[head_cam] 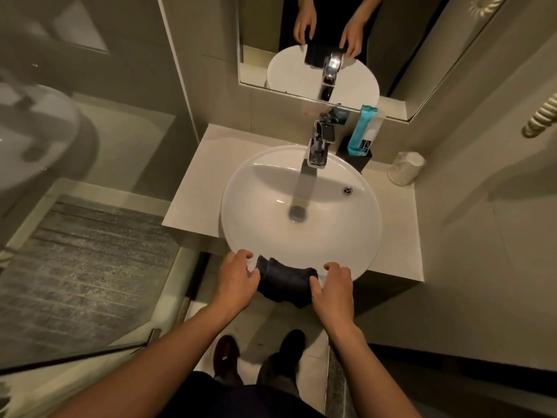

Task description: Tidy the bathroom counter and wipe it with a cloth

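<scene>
A dark cloth (284,283) hangs over the near rim of the round white sink (355,236), which is set in a pale counter (196,188). My left hand (236,277) is at the cloth's left edge, thumb touching it, fingers spread over the rim. My right hand (333,289) is at the cloth's right edge, thumb against it, fingers curled apart. Neither hand clearly grips the cloth.
A chrome tap (318,146) stands behind the basin. A teal packet (361,131) sits in a black holder (355,156) at the back right, with a paper cup (405,168) lying further right. A mirror (331,40) hangs above. Glass shower screen (90,146) on the left.
</scene>
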`<action>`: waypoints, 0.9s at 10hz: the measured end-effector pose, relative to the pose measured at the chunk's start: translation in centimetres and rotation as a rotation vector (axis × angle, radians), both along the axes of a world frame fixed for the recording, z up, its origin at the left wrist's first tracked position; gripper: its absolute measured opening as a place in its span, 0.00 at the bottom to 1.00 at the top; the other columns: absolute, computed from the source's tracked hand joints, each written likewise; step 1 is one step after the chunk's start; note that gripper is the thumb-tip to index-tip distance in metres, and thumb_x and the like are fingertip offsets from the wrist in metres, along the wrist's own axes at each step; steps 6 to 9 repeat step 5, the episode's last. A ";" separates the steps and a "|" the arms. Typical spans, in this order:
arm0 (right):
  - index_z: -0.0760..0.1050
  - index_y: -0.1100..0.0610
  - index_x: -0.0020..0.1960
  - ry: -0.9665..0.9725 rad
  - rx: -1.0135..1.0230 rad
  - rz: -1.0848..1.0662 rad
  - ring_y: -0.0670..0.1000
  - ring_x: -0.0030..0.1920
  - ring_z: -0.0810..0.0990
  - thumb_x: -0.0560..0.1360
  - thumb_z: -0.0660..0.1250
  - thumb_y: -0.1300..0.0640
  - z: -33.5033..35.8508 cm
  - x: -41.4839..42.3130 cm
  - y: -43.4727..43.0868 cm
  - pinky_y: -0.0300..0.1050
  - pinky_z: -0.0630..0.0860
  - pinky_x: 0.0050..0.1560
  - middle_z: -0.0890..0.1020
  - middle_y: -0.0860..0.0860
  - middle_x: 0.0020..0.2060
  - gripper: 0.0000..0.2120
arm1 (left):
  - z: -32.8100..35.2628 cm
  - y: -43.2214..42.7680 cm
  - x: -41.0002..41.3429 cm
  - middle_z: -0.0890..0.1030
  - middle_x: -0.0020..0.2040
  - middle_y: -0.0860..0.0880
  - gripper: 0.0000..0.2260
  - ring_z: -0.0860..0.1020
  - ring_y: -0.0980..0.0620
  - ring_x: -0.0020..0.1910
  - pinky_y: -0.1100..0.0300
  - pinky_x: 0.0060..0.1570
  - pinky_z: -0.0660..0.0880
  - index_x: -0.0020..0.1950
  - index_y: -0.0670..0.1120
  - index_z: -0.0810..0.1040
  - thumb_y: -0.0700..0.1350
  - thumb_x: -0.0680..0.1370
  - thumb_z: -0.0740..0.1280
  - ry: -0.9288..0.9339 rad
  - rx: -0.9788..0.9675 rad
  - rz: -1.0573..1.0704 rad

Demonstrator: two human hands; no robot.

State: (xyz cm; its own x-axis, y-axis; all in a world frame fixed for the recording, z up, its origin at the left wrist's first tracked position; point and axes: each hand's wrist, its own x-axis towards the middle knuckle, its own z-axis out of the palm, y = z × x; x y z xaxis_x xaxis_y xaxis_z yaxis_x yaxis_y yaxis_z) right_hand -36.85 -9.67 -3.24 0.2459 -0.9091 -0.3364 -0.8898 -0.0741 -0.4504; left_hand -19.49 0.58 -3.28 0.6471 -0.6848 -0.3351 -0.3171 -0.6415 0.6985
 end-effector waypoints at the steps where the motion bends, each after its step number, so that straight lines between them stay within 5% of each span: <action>1: 0.72 0.51 0.70 0.043 -0.149 0.196 0.52 0.66 0.72 0.79 0.66 0.44 0.3 -0.5 0.2 0.48 0.74 0.65 0.73 0.51 0.67 0.22 | -0.4 0.7 0.2 0.72 0.64 0.49 0.20 0.72 0.48 0.63 0.54 0.61 0.74 0.69 0.52 0.73 0.50 0.78 0.67 -0.310 -0.018 -0.314; 2: 0.68 0.46 0.74 0.110 -0.147 0.479 0.50 0.74 0.66 0.76 0.65 0.38 0.1 -1.0 0.2 0.52 0.64 0.73 0.69 0.48 0.73 0.29 | -1.4 0.4 0.6 0.65 0.78 0.50 0.28 0.63 0.46 0.76 0.48 0.75 0.58 0.77 0.56 0.64 0.56 0.78 0.66 -0.520 0.006 -0.731; 3: 0.60 0.46 0.79 0.230 -0.102 0.638 0.48 0.79 0.59 0.79 0.64 0.41 -0.5 -1.5 0.3 0.49 0.56 0.76 0.64 0.46 0.79 0.31 | -2.1 -0.1 0.7 0.61 0.81 0.50 0.29 0.57 0.47 0.80 0.45 0.77 0.48 0.79 0.56 0.57 0.55 0.80 0.64 -0.604 0.143 -0.926; 4: 0.57 0.46 0.80 0.245 -0.130 0.653 0.48 0.80 0.57 0.80 0.63 0.43 -0.1 -1.6 0.1 0.48 0.54 0.77 0.62 0.46 0.80 0.31 | -1.7 0.0 0.6 0.62 0.80 0.50 0.28 0.58 0.47 0.79 0.47 0.77 0.46 0.79 0.56 0.56 0.51 0.81 0.63 -0.622 0.159 -0.903; 5: 0.52 0.44 0.82 0.256 -0.103 0.692 0.50 0.82 0.51 0.78 0.61 0.36 0.1 -1.6 -0.1 0.51 0.50 0.78 0.56 0.46 0.82 0.36 | -0.7 -0.2 0.6 0.56 0.82 0.50 0.30 0.52 0.47 0.81 0.43 0.78 0.44 0.80 0.58 0.51 0.58 0.80 0.59 -0.601 0.162 -0.915; 9: 0.52 0.44 0.82 0.256 -0.103 0.692 0.50 0.82 0.51 0.78 0.61 0.36 0.1 -1.6 -0.1 0.51 0.50 0.78 0.56 0.46 0.82 0.36 | -0.7 -0.2 0.6 0.56 0.82 0.50 0.30 0.52 0.47 0.81 0.43 0.78 0.44 0.80 0.58 0.51 0.58 0.80 0.59 -0.601 0.162 -0.915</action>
